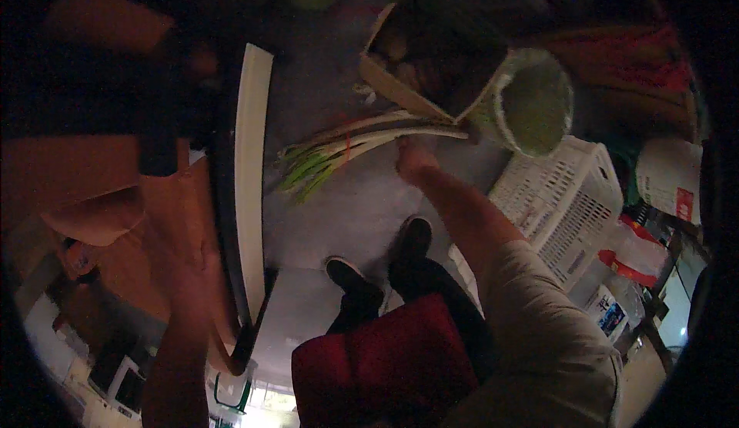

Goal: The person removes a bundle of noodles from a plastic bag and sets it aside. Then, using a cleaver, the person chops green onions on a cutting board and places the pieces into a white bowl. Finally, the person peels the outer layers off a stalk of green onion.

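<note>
My right hand (pixel 417 161) reaches forward and touches the underside of a bundle of long green onions (pixel 369 139). Its fingers are blurred, so their grip on the stalks is unclear. A red band ties the bundle; the green leaves point left and the pale ends lie to the right, near an open cardboard box (pixel 407 90). On the left, my left hand (pixel 182 260) is dim and blurred against brown cardboard (pixel 115 272), its fingers hard to make out.
A long pale strip (pixel 252 180) borders the grey floor (pixel 323 220) on the left. Beside the cardboard box stands a bin with a plastic liner (pixel 534 104). A white perforated plastic crate (pixel 577 220) and red-and-white packaging (pixel 635 252) are at the right.
</note>
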Demonstrator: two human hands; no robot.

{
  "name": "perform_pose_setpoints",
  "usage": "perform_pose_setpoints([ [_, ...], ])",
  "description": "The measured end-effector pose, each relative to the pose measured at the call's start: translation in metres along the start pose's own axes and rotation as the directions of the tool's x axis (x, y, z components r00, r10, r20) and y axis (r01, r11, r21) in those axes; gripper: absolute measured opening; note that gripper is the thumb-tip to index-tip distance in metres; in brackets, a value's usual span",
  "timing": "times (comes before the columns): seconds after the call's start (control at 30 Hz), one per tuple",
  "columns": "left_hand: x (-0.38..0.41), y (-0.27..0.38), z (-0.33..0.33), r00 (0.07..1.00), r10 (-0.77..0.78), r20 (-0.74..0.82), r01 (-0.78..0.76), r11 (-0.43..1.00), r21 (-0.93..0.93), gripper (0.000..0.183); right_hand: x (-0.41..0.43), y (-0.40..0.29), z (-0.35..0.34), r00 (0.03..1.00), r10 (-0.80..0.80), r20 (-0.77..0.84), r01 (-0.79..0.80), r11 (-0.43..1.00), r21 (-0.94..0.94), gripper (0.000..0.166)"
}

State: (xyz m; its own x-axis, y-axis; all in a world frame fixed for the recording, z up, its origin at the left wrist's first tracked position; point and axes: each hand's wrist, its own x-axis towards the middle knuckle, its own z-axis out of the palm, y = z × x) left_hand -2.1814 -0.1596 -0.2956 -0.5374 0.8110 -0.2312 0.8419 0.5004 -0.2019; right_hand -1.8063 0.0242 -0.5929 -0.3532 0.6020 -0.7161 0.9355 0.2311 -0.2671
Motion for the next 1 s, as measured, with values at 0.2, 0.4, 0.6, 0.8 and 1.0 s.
perform_pose_setpoints([
  [0.2,-0.006,0.009,-0.022,0.997,0.067,-0.029,-0.059,0.975,0.214,0.092,0.057,0.007,0.029,0.981,-0.099,-0.166,0.105,0.994,0.029,0.047],
  [0.4,-0.012,-0.001,-0.034,0.999,-0.015,-0.033,0.015,1.000,-0.012,0.098,-0.007,0.029,0.049,0.990,0.102,0.095,-0.111,0.989,0.099,0.037],
  [0.6,-0.011,-0.004,-0.031,0.984,0.154,-0.086,-0.147,0.986,0.079,0.094,0.004,0.035,0.062,0.909,-0.272,-0.317,0.208,0.953,-0.221,0.036],
  [0.8,-0.019,-0.015,-0.032,0.998,0.054,-0.030,-0.050,0.991,0.124,0.095,0.070,0.000,0.026,0.867,-0.144,-0.477,0.190,0.981,0.050,0.042],
  [1.0,-0.008,0.027,-0.047,0.990,-0.125,0.069,0.127,0.992,-0.025,0.095,0.041,0.050,0.055,0.894,-0.182,-0.408,0.091,0.968,-0.232,0.037],
])
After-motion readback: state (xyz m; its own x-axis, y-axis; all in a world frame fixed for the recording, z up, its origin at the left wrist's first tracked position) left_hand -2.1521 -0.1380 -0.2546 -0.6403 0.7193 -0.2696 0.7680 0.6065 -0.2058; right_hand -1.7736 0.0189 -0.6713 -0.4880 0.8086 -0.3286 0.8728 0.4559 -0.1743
